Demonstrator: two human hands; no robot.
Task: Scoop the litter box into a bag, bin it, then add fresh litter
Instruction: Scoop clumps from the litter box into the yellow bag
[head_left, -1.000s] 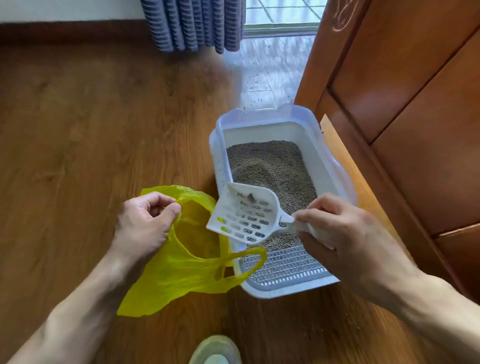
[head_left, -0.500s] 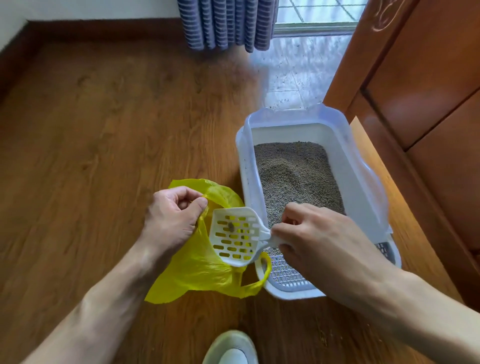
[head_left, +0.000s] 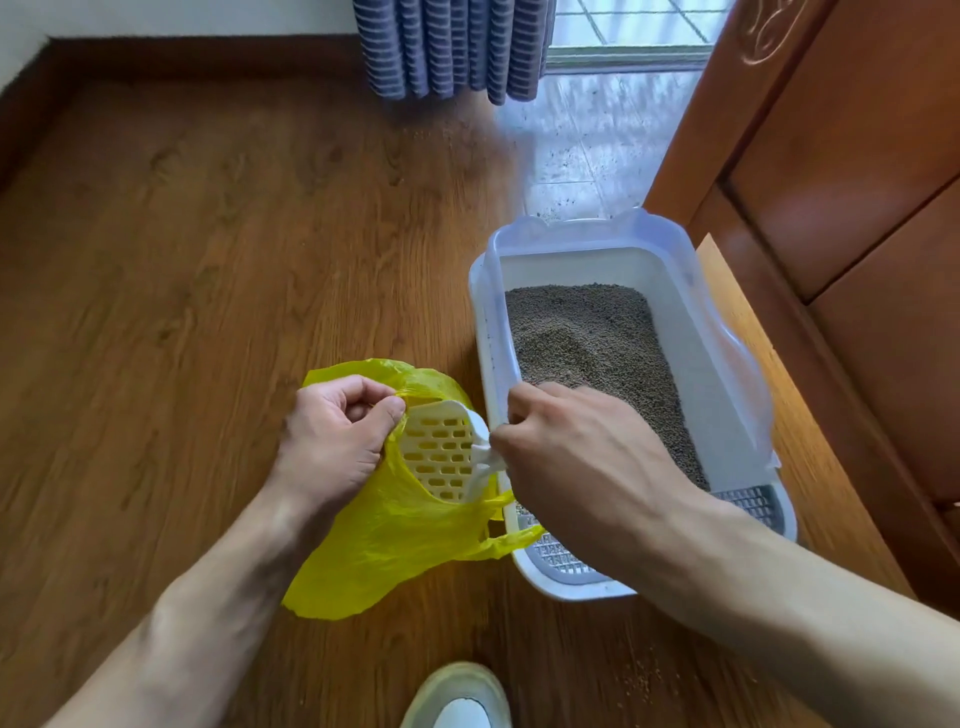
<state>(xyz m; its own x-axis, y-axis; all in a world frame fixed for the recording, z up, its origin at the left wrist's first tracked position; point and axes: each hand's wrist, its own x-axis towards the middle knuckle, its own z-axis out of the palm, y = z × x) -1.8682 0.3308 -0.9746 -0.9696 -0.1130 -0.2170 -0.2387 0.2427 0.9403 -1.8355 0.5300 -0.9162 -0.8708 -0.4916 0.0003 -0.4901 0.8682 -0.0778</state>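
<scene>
A pale blue and white litter box (head_left: 485, 332) sits on the wooden floor at the right, holding grey-brown litter (head_left: 592, 338) and a grey grate at its near end. A yellow plastic bag (head_left: 395, 551) lies just left of it. My left hand (head_left: 332, 441) pinches the bag's rim and holds its mouth open. My right hand (head_left: 587, 462) grips the handle of a white slotted scoop (head_left: 439, 454), whose head is turned over inside the bag's mouth, underside facing me. What lies inside the bag is hidden.
A brown wooden door or cabinet (head_left: 841, 171) stands close along the box's right side. Striped blue curtains (head_left: 452, 47) hang at the back, with a tiled patch of floor (head_left: 587, 150) below. A pale shoe (head_left: 457, 696) shows at the bottom edge. Loose grains dot the floor nearby.
My right hand carried the scoop from over the litter box leftward into the yellow bag and tipped it over. My left hand kept hold of the bag's rim.
</scene>
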